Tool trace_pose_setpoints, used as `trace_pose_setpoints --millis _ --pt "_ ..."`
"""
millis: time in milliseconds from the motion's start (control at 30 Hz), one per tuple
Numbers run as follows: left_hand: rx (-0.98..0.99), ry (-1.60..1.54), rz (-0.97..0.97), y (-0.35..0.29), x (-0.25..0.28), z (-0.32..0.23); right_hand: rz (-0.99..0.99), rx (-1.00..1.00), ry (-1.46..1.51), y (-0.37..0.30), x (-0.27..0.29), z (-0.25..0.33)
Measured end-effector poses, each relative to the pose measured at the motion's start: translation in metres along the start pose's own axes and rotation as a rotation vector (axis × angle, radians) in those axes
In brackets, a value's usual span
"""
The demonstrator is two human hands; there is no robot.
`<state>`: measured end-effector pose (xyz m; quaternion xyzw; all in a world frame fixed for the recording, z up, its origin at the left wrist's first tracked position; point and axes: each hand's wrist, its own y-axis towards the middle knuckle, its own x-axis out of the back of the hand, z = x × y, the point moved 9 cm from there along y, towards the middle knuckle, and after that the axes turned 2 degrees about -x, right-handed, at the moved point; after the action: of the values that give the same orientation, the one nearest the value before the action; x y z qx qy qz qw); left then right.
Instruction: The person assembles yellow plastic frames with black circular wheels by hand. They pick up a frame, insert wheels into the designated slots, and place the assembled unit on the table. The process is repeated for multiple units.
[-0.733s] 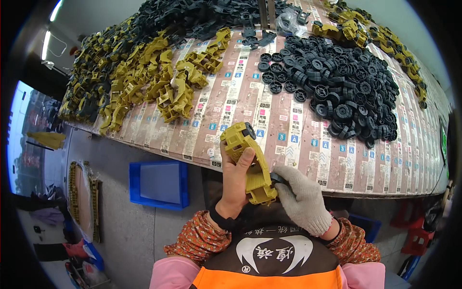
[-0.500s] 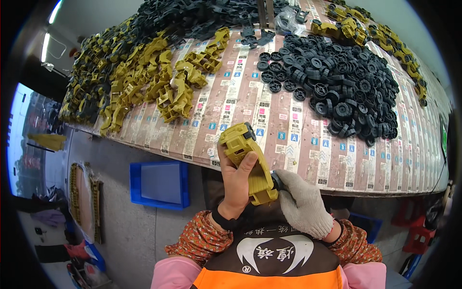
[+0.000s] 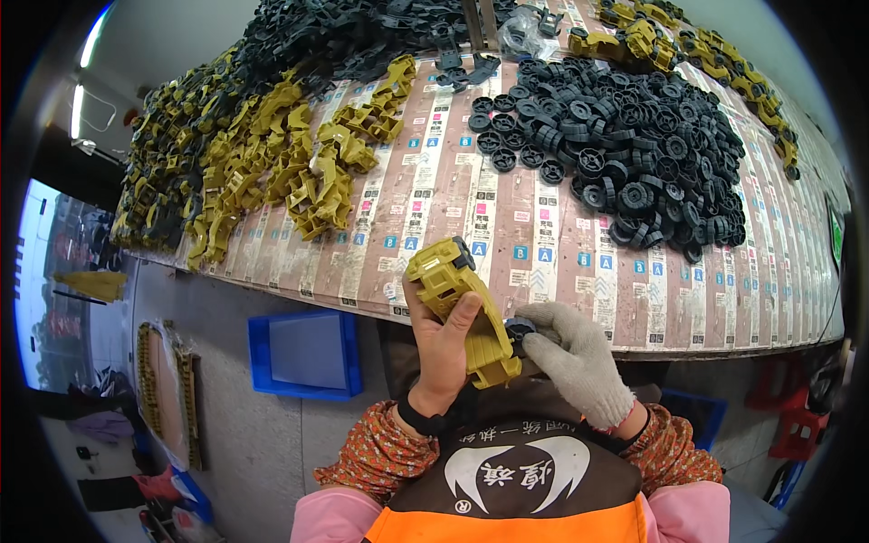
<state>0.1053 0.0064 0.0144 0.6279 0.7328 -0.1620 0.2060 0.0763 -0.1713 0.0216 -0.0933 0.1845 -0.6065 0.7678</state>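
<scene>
My bare left hand [image 3: 436,348] is wrapped round a yellow toy truck body [image 3: 489,339], held tilted in front of my apron at the table's front edge. A black wheel shows at the truck's upper end. In my right hand [image 3: 575,362], which wears a pale knitted glove, a black toy wheel [image 3: 519,331] is pinched between thumb and fingers. This wheel is at the side of the truck's lower part; whether it is seated on an axle I cannot tell.
A large heap of black wheels [image 3: 634,154] lies on the table [image 3: 434,226]. Yellow truck bodies [image 3: 317,181] pile up at the left, black parts [image 3: 362,41] at the back. More yellow trucks [image 3: 733,72] line the far right. Below the table's left front stands a blue tray [image 3: 305,353].
The wheel in my right hand has turned so that more of its face shows, and the gloved fingers have shifted around it. My left hand keeps its hold on the truck body.
</scene>
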Motion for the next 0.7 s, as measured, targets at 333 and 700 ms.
trace_pose_setpoints --millis 333,700 --pt "-0.053 0.053 0.004 0.001 -0.007 -0.003 -0.114 0.284 -0.275 -0.004 0.003 0.01" --pt "-0.119 0.052 -0.014 -0.001 -0.006 -0.005 -0.111 0.395 -0.504 -0.013 -0.004 0.029"
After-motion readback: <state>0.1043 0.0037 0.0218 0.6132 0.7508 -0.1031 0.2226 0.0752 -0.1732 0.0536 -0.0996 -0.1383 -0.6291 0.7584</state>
